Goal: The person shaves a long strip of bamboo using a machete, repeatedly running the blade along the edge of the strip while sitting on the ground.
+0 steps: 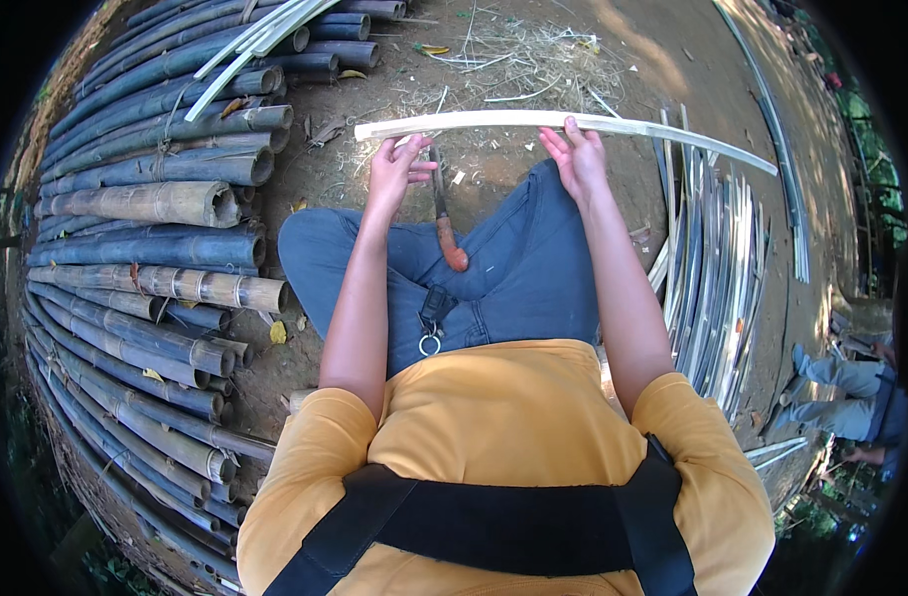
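- Black chest strap [518,526] closest of all, running across a mustard-yellow T-shirt [503,397].
- Over on the left, a big stack of bamboo poles [146,248], cut ends facing inward, with pale loose strips [246,40] lying across its top and a yellow leaf [278,333] beside it.
- Next, the left hand [394,179], right at the lower edge of the split bamboo strip [493,118], near its left end; fingers loosely curled and partly spread, and I can't tell whether they pinch it.
- Just below, a knife [445,228] with a reddish-brown handle, blade pointing away, its handle over the blue-grey trousers [523,258]; a metal ring [430,345] hangs at the waist.
- Centre stage, that pale strip spans both hands beyond the knees, bending down to the right; shavings [543,60] litter the dirt behind it.
- Here's the right hand [580,164], thumb over the strip, fingers beneath, gripping it.
- Further right, a bundle of slender bamboo slats [717,278], and, at the far edge, another person [856,392].
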Available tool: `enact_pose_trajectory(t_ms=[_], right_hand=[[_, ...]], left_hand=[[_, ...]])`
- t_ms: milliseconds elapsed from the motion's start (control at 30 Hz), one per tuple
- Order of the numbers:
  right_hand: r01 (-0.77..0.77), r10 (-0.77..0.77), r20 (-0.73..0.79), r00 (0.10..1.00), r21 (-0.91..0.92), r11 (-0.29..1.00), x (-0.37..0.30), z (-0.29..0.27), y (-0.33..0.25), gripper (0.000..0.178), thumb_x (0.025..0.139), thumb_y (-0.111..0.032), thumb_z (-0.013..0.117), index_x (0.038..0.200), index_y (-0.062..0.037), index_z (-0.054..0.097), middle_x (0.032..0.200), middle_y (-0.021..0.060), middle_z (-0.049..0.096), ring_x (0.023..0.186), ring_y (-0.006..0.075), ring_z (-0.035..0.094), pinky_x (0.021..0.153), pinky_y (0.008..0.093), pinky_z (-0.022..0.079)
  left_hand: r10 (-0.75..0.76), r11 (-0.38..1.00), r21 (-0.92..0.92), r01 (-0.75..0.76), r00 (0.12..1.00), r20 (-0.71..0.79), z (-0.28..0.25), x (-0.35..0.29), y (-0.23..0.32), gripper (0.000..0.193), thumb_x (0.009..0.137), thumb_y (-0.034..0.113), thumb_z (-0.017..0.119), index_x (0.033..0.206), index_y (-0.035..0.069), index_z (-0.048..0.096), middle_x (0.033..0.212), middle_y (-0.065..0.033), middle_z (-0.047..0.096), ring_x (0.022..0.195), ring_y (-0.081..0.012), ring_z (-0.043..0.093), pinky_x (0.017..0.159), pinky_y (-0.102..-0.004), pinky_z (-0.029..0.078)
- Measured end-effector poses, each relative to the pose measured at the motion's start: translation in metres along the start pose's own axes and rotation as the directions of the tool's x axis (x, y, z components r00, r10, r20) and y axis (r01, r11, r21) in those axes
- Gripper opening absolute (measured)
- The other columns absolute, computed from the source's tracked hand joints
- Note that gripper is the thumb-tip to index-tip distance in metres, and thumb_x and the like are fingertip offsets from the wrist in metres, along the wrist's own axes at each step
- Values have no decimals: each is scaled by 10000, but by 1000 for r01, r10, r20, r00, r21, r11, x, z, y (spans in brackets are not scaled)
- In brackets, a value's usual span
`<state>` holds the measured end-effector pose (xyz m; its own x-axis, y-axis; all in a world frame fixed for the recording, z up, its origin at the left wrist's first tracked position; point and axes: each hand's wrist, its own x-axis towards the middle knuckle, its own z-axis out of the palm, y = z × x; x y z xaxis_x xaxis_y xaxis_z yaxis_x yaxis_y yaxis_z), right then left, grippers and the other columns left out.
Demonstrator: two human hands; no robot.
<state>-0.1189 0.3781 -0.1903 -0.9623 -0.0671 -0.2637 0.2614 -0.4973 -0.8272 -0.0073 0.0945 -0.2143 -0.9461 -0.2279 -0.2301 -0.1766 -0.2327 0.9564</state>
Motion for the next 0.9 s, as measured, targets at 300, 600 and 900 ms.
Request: enact_pose_trajectory(t_ms=[300,600,900], right_hand=[[-137,121,233,965,51,989,14,104,30,212,1023,-162,549,1117,0,450,1153,224,595,1006,353,684,884,441,596],[-394,336,471,816,28,919,10,219,92,251,1042,-191,510,1156,32,492,1109,186,617,975,288,681,850,413,601],[-211,543,389,744,-634,744,-1,184,93,415,1071,-364,402,1192,0,560,1157,151,662,896,233,714,731,332,597]], left_hand=[[268,928,-203,-312,939,-217,-24,1,62,436,988,246,626,1317,-24,531,1149,-162,626,909,-300,723,686,-345,628],[533,845,91,-527,815,-229,-112,-40,129,138,1044,216,493,1118,100,483,1246,-154,657,1125,-219,636,778,-342,587],[520,854,128,-504,824,-225,-110,-40,103,202,1079,287,415,1173,110,396,1240,-130,643,1117,-203,624,779,-348,583]])
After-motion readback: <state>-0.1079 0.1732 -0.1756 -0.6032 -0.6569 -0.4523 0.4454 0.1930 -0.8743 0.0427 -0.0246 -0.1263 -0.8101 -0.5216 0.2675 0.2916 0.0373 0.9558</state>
